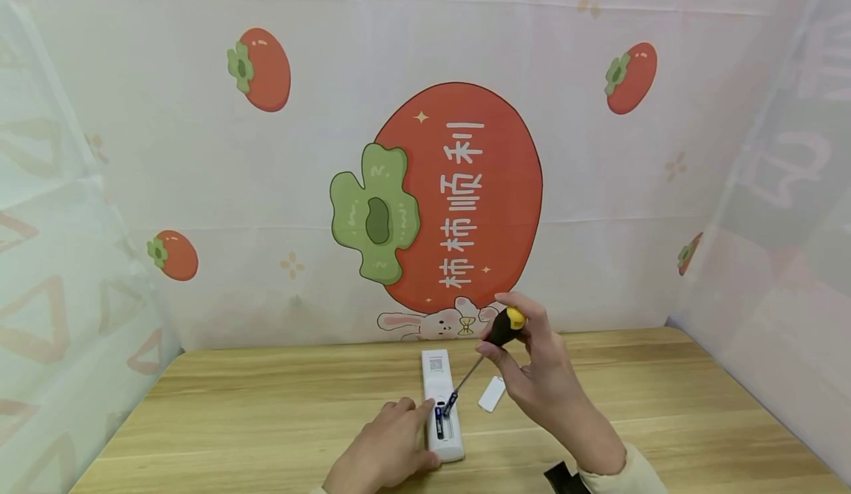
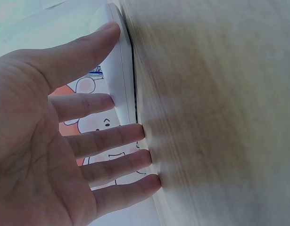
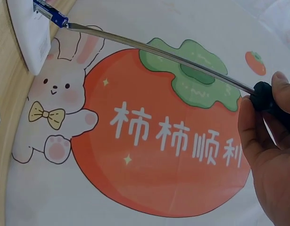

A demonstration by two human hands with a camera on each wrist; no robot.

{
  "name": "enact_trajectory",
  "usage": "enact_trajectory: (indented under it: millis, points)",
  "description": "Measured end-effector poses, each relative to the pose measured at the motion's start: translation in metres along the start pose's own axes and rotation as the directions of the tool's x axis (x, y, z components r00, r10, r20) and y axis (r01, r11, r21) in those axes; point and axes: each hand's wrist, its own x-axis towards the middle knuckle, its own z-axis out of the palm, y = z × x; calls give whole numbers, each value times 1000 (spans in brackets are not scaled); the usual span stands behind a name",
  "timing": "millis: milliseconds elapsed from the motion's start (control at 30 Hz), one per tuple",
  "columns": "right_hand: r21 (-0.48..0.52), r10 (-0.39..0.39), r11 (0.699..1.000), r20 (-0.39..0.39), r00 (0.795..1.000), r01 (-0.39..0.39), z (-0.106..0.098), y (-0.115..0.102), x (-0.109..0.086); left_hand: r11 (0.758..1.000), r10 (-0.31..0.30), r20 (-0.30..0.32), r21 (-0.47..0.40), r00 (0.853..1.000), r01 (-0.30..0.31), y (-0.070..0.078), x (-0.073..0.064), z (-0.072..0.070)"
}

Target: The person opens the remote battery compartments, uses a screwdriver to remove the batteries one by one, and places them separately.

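"While we're watching the right hand (image 1: 541,365), where are we finding the white remote (image 1: 436,389)?"

"We're seeing it lying on the table (image 1: 266,405), lower than that hand and to its left. The left hand (image 1: 392,438) is pressing thumb and index finger against its left side, fingers extending straight."

"And the right?"

"It's clamping the screwdriver (image 1: 499,331) by its handle. The tip is meeting a battery (image 1: 450,405) that's slanting up from the remote, beside a second battery (image 1: 439,424); a white cover (image 1: 493,394) is lying to the right."
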Motion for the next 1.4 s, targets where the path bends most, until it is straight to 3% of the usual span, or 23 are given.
enact_trajectory:
  millis: [567, 700, 900, 1100, 1400]
  points:
    - [-47, 56, 997, -6, 998, -56, 3, 10, -3, 998, 43, -27, 37, 999, -42, -1, 0, 0]
    - [11, 74, 997, 17, 997, -74, 2, 8, -3, 998, 50, -31, 52, 998, -48, -2, -1, 0]
    - [91, 73, 992, 112, 991, -84, 8, 1, -3, 999, 44, -31, 28, 999, -43, -3, -1, 0]
    - [105, 38, 993, 184, 982, -58, 18, -1, -6, 999, 35, -14, 8, 999, -35, -3, -1, -1]
    - [43, -51, 998, 176, 983, 44, 27, 2, -8, 999, 34, -15, 2, 999, -34, -3, -1, -1]
